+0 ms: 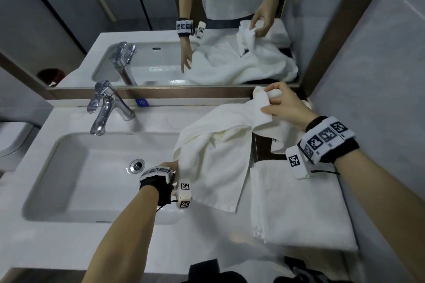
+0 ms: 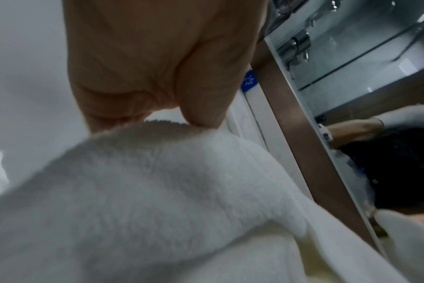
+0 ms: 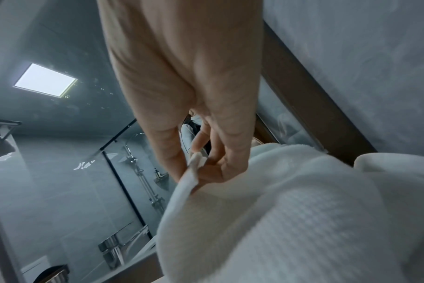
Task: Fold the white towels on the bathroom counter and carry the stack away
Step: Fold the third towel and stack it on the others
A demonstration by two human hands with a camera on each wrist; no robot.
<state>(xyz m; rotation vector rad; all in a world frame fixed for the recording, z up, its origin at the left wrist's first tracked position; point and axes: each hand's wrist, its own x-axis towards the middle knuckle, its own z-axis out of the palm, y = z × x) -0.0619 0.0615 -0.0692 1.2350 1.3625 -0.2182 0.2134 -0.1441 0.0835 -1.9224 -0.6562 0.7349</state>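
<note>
A loose white towel (image 1: pixel 216 145) hangs stretched between both hands over the right side of the counter. My left hand (image 1: pixel 171 166) pinches its lower left edge beside the basin; in the left wrist view the thumb and fingers (image 2: pixel 201 107) clamp the terry edge of the towel (image 2: pixel 157 191). My right hand (image 1: pixel 282 104) is raised near the mirror and grips the towel's far corner; the right wrist view shows fingers (image 3: pixel 201 153) pinching the hem of the towel (image 3: pixel 291 220). A folded white towel (image 1: pixel 299 204) lies flat on the counter at the right.
A white basin (image 1: pixel 69 181) with a chrome faucet (image 1: pixel 103 108) fills the counter's left half. The mirror (image 1: pixel 161 18) stands just behind, with a brown frame. A grey wall (image 1: pixel 379 76) closes the right side. Dark items sit at the counter's front edge (image 1: pixel 207 269).
</note>
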